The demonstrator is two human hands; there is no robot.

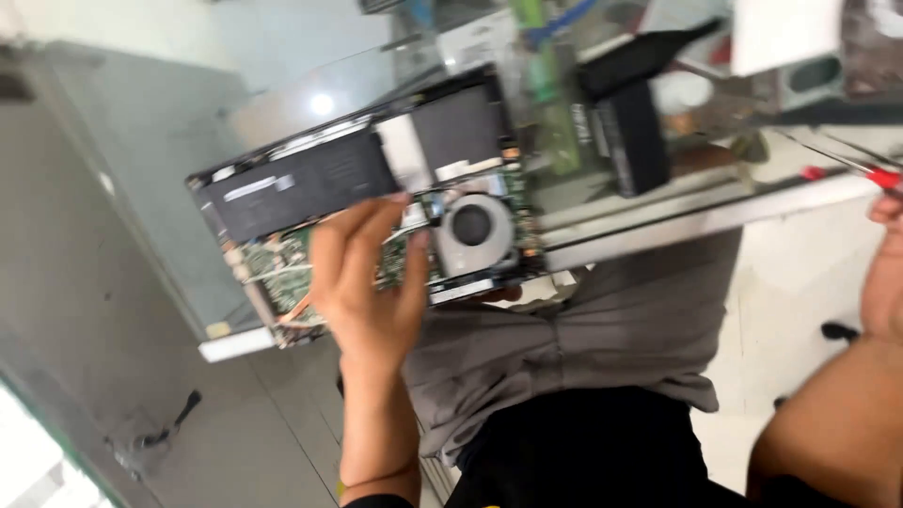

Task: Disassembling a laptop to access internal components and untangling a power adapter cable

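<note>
**Opened laptop under your left hand, right hand mostly out of frame**

The whole view is tilted and blurred, so small parts are hard to read. Your right hand sits at the right edge of the frame and is cut off there; only part of it shows, beside the red handle of a screwdriver whose thin shaft runs up and left. You cannot tell from this view how far that hand is closed or whether it grips the handle.

Your left hand is in the middle of the frame, fingers spread and loosely open, resting on the near edge of the laptop. It covers part of the green circuit board, so what lies beneath the palm is hidden.

The laptop lies bottom-up with its cover off, in the upper middle of the frame on the glass table. Its long axis runs from lower left to upper right. The black battery fills the far side, the round fan sits at the right end near your fingertips.

A black box stands just right of the laptop, blurred.
</note>
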